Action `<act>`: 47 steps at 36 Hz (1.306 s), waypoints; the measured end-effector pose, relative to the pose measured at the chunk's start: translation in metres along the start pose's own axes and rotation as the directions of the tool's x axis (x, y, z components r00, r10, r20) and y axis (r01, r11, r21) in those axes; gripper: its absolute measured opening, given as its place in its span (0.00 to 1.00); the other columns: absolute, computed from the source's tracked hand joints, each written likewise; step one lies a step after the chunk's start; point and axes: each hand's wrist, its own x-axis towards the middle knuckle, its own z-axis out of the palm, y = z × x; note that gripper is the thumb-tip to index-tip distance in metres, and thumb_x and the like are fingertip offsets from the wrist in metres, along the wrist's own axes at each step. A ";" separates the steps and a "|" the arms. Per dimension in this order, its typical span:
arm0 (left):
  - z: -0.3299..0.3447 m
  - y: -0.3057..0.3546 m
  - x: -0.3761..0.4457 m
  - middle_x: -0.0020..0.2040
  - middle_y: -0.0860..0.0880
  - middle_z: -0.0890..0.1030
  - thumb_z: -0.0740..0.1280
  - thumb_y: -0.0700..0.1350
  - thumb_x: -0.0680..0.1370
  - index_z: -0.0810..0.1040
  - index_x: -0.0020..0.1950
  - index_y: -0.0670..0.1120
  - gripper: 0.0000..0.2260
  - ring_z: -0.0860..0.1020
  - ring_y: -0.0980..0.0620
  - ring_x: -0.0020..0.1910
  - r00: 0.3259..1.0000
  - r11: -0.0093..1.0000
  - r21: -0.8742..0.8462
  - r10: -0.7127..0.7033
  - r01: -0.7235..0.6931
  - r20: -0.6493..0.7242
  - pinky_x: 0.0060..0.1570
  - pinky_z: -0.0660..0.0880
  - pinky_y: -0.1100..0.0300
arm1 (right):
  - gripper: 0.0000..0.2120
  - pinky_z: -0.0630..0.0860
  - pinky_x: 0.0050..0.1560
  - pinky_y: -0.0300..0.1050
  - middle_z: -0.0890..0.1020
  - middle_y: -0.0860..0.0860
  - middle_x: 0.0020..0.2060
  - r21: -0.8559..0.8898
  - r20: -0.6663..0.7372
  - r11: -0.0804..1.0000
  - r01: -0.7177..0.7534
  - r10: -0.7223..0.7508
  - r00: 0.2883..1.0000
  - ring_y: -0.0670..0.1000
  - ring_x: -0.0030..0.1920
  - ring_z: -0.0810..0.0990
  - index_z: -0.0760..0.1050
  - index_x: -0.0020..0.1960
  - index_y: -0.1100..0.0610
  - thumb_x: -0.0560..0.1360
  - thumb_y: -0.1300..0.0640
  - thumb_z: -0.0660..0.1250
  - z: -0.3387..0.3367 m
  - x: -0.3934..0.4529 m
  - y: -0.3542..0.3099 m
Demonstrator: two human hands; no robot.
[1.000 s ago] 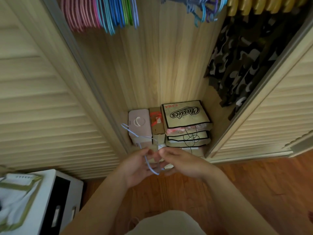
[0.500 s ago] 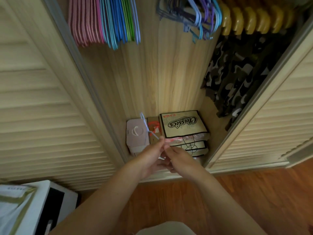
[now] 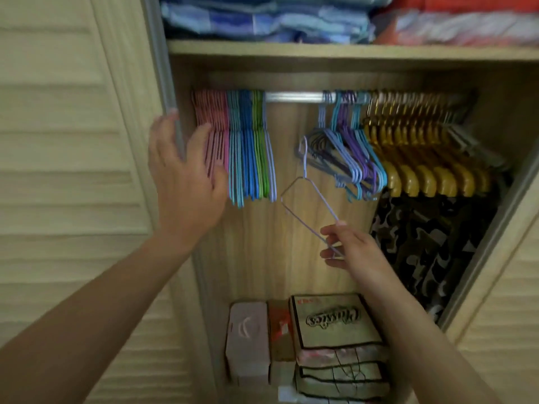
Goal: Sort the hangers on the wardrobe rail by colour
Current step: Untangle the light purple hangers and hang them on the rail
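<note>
While my right hand (image 3: 354, 249) is pinching the lower bar of a lilac wire hanger (image 3: 309, 205) between thumb and fingertips, I am watching that hanger standing free of the wardrobe rail (image 3: 293, 97), its hook pointing up toward twelve o'clock and sitting just below the bare middle stretch of the rail. My left hand (image 3: 186, 173) is reaching up at about ten o'clock with fingers straight and spread, grasping nothing; its fingertips are lying against the pink hangers (image 3: 214, 126) at the left end of the rail, though I cannot tell how firmly they are touching. Right beside the pink ones, a packed row of teal, blue and green hangers (image 3: 250, 147) is hanging, closed off by one pale lilac hanger at its right edge. Toward one o'clock a looser, tangled bunch of blue and purple hangers (image 3: 350, 147) is dangling, and past it, at two o'clock, yellow wooden hangers (image 3: 414, 158) are carrying a camouflage garment (image 3: 431, 243). Down at six o'clock, boxes (image 3: 335, 325) are sitting stacked on the wardrobe floor. Folded bedding (image 3: 262, 18) is lying on the shelf at twelve o'clock.
</note>
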 end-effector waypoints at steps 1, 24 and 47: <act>0.000 -0.007 0.013 0.77 0.31 0.63 0.68 0.44 0.76 0.70 0.76 0.40 0.28 0.61 0.29 0.77 1.000 0.999 0.052 0.003 -0.001 -0.028 0.77 0.57 0.39 | 0.20 0.79 0.54 0.55 0.78 0.50 0.44 0.008 0.000 1.000 0.019 -0.019 1.000 0.52 0.42 0.82 0.81 0.54 0.58 0.86 0.48 0.54 0.003 0.008 -0.010; 0.024 -0.067 0.057 0.81 0.33 0.57 0.65 0.44 0.80 0.55 0.82 0.34 0.34 0.51 0.29 0.81 0.991 0.959 0.281 0.014 0.023 -0.129 0.79 0.53 0.36 | 0.24 0.77 0.54 0.46 0.77 0.52 0.67 -0.316 0.026 0.897 0.310 -0.319 0.947 0.53 0.57 0.82 0.62 0.80 0.52 0.86 0.46 0.51 0.089 0.156 -0.033; 0.024 -0.069 0.056 0.83 0.36 0.55 0.65 0.42 0.80 0.51 0.83 0.38 0.36 0.49 0.30 0.81 0.994 0.976 0.217 0.011 0.014 -0.112 0.78 0.53 0.35 | 0.15 0.73 0.53 0.45 0.78 0.51 0.57 -0.530 -0.123 0.798 0.285 -0.405 0.906 0.48 0.54 0.78 0.74 0.68 0.54 0.84 0.51 0.60 0.096 0.135 -0.020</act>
